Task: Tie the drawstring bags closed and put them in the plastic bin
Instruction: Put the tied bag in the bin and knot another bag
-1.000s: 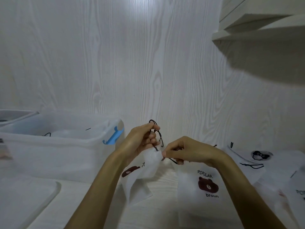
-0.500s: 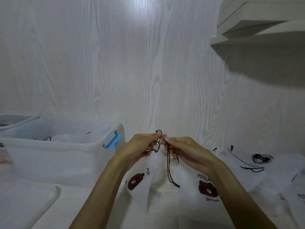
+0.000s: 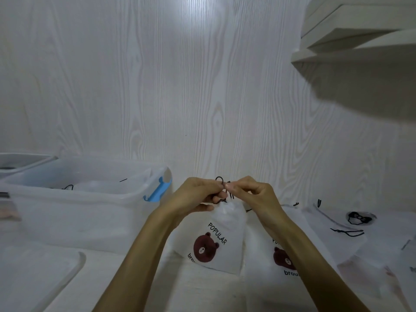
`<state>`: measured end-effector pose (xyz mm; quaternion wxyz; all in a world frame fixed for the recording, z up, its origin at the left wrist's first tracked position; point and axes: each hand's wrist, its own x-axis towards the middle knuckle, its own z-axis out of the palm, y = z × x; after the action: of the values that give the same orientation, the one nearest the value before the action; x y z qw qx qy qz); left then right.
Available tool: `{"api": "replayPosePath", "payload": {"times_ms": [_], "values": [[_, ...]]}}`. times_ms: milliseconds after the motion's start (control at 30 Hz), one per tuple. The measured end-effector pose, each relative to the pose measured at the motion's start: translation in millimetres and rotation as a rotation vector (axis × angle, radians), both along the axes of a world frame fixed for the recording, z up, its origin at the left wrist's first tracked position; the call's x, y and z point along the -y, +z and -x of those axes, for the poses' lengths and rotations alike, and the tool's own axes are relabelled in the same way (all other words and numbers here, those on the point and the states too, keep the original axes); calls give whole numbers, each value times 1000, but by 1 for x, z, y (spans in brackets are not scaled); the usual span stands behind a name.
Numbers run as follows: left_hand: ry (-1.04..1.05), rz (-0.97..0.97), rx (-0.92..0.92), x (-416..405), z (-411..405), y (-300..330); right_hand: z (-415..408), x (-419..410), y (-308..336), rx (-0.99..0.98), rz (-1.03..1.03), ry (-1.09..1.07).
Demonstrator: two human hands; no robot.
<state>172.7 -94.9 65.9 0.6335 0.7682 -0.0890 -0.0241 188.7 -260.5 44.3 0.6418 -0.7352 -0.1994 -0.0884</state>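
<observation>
A white drawstring bag [image 3: 221, 239] with a brown bear print and the word POPULAR hangs below my hands, its mouth gathered. My left hand [image 3: 198, 195] and my right hand [image 3: 252, 195] meet fingertip to fingertip above it, each pinching the black drawstring [image 3: 219, 179], which loops up between them. The clear plastic bin [image 3: 85, 206] with a blue latch [image 3: 157, 191] stands to the left of my hands, with a bag and black cords showing inside.
Several more white bags lie on the table to the right, one with a bear print [image 3: 284, 260] under my right forearm, one with a black bow print [image 3: 359, 218]. The bin's lid [image 3: 33, 273] lies front left. A white shelf [image 3: 360, 48] juts out overhead at the right.
The hanging cord has been drawn up between my fingers. The bag has turned so its bear print faces me, and it hangs more centred under my hands.
</observation>
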Motion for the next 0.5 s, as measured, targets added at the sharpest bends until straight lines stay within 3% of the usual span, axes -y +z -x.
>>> {"api": "replayPosePath", "payload": {"times_ms": [300,500], "values": [[-15,-168,-22,5,6,6,2,3,9,-41,91,58],[-110,-238,114,0,10,0,9,2,21,-26,94,68]]}}
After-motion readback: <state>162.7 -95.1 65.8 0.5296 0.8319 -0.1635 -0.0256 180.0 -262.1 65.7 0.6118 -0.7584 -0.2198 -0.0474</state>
